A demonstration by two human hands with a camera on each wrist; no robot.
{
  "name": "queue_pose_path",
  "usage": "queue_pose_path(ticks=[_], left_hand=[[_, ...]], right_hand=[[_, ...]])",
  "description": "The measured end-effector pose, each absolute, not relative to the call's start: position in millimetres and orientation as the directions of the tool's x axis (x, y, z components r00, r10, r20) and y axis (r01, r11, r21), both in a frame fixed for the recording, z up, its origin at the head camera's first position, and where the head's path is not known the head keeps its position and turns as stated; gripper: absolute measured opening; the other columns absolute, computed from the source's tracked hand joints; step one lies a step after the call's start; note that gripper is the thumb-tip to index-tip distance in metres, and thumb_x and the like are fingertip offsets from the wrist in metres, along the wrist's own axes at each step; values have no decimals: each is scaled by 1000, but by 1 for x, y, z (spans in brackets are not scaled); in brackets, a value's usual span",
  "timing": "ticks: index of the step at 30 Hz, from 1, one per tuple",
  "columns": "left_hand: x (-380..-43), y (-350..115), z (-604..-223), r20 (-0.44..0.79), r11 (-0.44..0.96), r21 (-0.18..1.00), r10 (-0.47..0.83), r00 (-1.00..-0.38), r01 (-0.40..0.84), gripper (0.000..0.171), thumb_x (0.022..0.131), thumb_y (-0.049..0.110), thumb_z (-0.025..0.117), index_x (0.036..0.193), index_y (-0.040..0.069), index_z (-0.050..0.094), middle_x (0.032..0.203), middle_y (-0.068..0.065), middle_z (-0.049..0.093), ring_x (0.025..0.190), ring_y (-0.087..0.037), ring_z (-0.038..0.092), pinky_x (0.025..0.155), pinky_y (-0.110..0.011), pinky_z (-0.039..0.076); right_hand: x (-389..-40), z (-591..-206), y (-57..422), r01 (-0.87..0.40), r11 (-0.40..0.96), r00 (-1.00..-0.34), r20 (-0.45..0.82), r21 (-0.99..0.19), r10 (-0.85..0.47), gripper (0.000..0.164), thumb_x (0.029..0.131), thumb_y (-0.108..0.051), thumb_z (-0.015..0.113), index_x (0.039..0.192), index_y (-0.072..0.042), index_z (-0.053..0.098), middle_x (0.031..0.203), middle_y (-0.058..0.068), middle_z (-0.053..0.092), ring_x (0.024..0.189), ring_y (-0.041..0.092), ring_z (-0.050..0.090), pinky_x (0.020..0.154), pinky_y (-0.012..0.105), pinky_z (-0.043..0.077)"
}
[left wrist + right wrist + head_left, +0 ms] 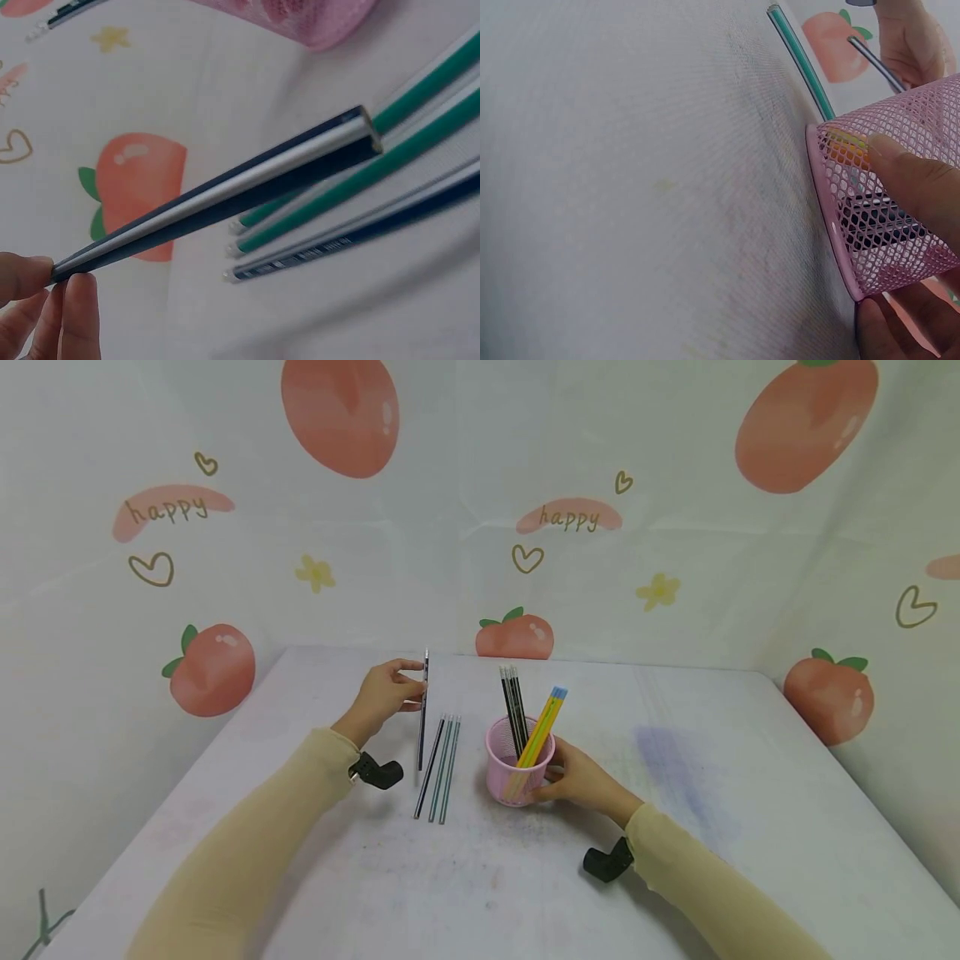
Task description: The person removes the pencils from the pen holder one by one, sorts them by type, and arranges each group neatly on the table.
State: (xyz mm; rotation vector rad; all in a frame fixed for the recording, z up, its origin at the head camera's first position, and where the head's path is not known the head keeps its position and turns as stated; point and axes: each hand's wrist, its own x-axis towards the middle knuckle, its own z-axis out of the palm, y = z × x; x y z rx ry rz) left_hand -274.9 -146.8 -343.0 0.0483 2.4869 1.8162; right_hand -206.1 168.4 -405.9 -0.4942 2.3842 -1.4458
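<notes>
My left hand (382,695) pinches a dark blue and silver striped pencil (422,727) near its top end, between thumb and fingertips. The pencil stands almost upright above the table, and the left wrist view shows its flat lower end. Just right of it lie one dark blue pencil (300,259) and two green pencils (337,199), side by side. My right hand (588,782) holds a pink mesh pencil cup (498,777) from its right side, thumb and fingers around the wall. Several dark pencils (513,697) and yellow pencils with blue ends (543,727) lean inside the cup.
The white table (487,893) carries a bluish stain (678,777) to the right of the cup. Behind it hangs a white backdrop (450,568) printed with fruit, hearts and flowers. Black wrist cameras (381,772) hang below both sleeves.
</notes>
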Motion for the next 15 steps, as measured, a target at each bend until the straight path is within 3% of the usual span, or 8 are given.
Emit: queue_pose_path(ticks=[15], left_hand=[[-278,-150,-370,-232,438,882,76,-970,-176,44,90,5,65,132,1,54,102,-13,65,73,-11,62,65,-22,58]], right_hand=[[-208,-408,169,-135,429,-890,-80,-893,-448,93,73,-14,85,149,-9,31,143,14,49,130,34,48,107,46,42]])
